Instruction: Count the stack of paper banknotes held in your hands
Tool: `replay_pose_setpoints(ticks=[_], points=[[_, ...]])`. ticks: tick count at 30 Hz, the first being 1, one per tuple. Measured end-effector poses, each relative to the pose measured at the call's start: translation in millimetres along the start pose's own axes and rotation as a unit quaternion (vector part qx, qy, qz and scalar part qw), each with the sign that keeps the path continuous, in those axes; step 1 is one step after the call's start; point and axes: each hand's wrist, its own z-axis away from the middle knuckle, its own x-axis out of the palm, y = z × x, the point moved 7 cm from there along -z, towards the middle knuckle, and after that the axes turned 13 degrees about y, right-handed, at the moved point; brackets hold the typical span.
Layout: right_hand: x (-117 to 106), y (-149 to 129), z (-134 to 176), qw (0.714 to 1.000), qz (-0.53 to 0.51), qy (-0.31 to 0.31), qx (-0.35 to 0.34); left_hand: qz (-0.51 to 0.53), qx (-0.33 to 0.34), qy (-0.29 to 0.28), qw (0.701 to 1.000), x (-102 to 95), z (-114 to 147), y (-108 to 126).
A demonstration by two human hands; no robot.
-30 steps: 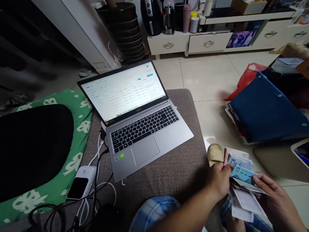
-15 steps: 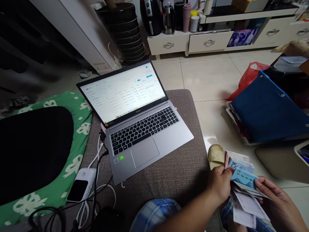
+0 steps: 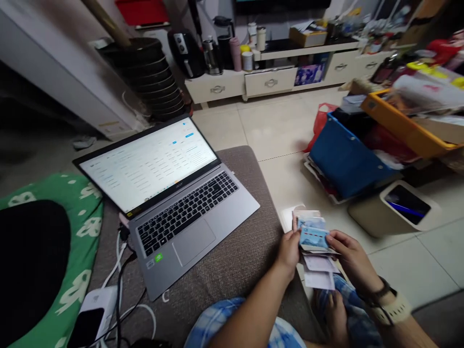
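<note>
A fanned bundle of banknotes (image 3: pixel 313 238) is held between my two hands over the right edge of the brown seat. My left hand (image 3: pixel 290 251) grips its left side, thumb on top. At the right side, the fingers of my right hand (image 3: pixel 346 249) pinch the blue note on top. Pinkish notes show at the far end, and pale notes hang down toward me. Left of my hands, an open laptop (image 3: pixel 194 237) with a lit screen rests on the seat (image 3: pixel 250 261). A watch (image 3: pixel 393 309) and a dark bracelet are on my right wrist.
A white device (image 3: pixel 94 314) with cables lies left of the laptop, by a green cushion (image 3: pixel 85 232). On the floor to the right are a blue box (image 3: pixel 337 154), a beige bin (image 3: pixel 377 212) and an orange crate (image 3: pixel 395 121). A low cabinet (image 3: pixel 268 84) stands behind.
The view has swung right and up, so everything sits further left, and the orange crate and my right wrist now show. Both hands still hold the banknotes.
</note>
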Motion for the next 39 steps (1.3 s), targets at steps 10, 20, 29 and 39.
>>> replay_pose_setpoints(ticks=[10,20,29,39], points=[[15.8,-36.5,15.2,0.992,-0.083,-0.033,-0.092,-0.035,0.076,-0.008,0.996,16.6,31.1,25.5],[4.7,-78.7,34.7,0.979,-0.156,-0.009,-0.128,-0.064,0.119,-0.006,0.991,48.6,60.0,48.2],[0.2,-45.5,21.4,0.988,-0.12,-0.017,-0.091,-0.041,0.045,-0.021,0.998,38.4,33.8,18.2],[11.8,-42.2,7.2,0.989,-0.114,-0.03,-0.09,-0.051,0.037,0.008,0.998,29.6,18.6,23.4]])
